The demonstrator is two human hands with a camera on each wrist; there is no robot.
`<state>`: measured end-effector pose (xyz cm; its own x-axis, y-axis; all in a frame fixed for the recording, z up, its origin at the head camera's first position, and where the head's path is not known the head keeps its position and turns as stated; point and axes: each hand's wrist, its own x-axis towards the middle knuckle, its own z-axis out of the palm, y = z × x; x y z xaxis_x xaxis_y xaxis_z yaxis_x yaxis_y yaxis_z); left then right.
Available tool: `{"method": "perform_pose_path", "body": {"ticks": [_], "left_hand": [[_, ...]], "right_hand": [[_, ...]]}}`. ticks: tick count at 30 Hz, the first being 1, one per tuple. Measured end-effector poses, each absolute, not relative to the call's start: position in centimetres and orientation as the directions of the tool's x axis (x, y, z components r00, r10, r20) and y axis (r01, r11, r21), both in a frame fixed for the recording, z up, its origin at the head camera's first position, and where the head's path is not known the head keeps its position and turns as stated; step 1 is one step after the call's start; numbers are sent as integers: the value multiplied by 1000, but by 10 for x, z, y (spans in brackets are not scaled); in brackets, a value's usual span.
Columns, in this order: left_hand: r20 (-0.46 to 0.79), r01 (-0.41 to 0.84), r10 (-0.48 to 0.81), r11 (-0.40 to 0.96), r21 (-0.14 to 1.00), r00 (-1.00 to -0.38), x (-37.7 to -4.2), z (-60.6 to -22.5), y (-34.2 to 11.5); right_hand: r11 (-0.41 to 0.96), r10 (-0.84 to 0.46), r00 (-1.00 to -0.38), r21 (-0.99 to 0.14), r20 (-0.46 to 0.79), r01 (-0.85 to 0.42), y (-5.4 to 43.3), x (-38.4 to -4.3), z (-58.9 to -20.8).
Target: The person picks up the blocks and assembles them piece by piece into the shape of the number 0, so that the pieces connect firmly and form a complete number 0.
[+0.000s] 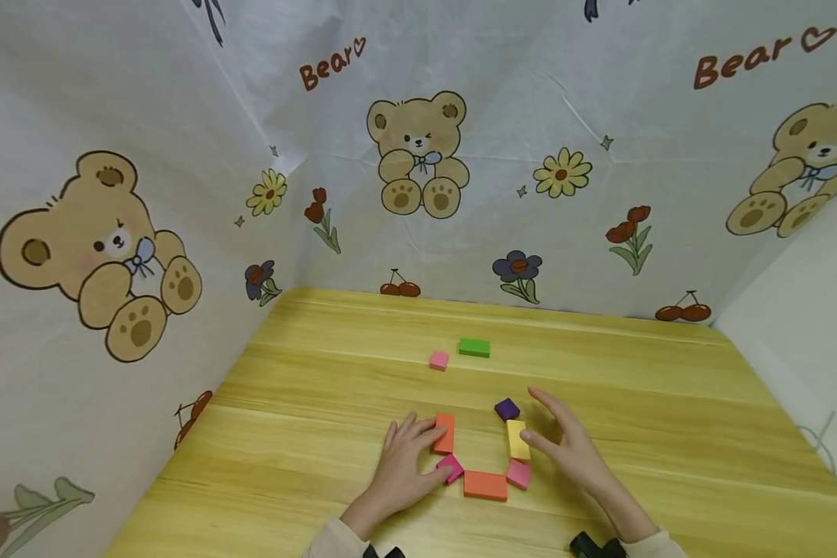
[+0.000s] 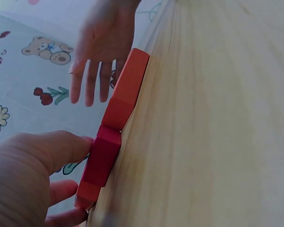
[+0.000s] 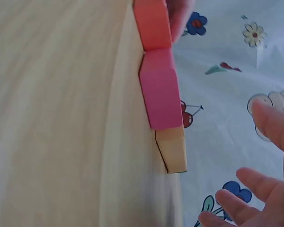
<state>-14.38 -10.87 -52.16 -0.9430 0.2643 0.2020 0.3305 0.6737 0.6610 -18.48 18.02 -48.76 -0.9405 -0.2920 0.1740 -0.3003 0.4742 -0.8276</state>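
Several blocks lie on the wooden table in a U shape: an upright-pointing orange block [image 1: 444,433], a magenta block [image 1: 449,468], a crosswise orange block [image 1: 485,486], a pink block [image 1: 519,473], a yellow block [image 1: 517,439] and a purple block [image 1: 507,409]. My left hand [image 1: 403,463] is at the U's left side. Its fingers reach the left orange block, and its thumb is at the magenta block [image 2: 103,156]. Beside the yellow block, my right hand [image 1: 577,449] hovers with spread fingers and holds nothing; in the right wrist view it is apart from the blocks.
Farther back on the table [image 1: 335,364] lie a small pink block [image 1: 439,360] and a green block [image 1: 474,347]. A white sheet [image 1: 488,70] printed with bears and flowers hangs behind and at the left. A pale wall [image 1: 802,318] bounds the right side.
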Motion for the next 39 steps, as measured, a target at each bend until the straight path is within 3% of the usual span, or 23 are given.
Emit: {"method": "perform_pose_path", "body": {"ticks": [9,23,39], "left_hand": [[206,334,266,666,667,-942,-143,-519,-108],[201,331,265,683,651,-943,-144,-519,-108],[196,327,266,681,655,-944,-145,-519,-108]], "right_hand": [[496,-360,-920,-804,152,-327,187,-186,-508],[621,-400,-890,-649,220,-440,180,-183,-514],[617,-458,-850,-595,260,-515,181,-184,-515]]}}
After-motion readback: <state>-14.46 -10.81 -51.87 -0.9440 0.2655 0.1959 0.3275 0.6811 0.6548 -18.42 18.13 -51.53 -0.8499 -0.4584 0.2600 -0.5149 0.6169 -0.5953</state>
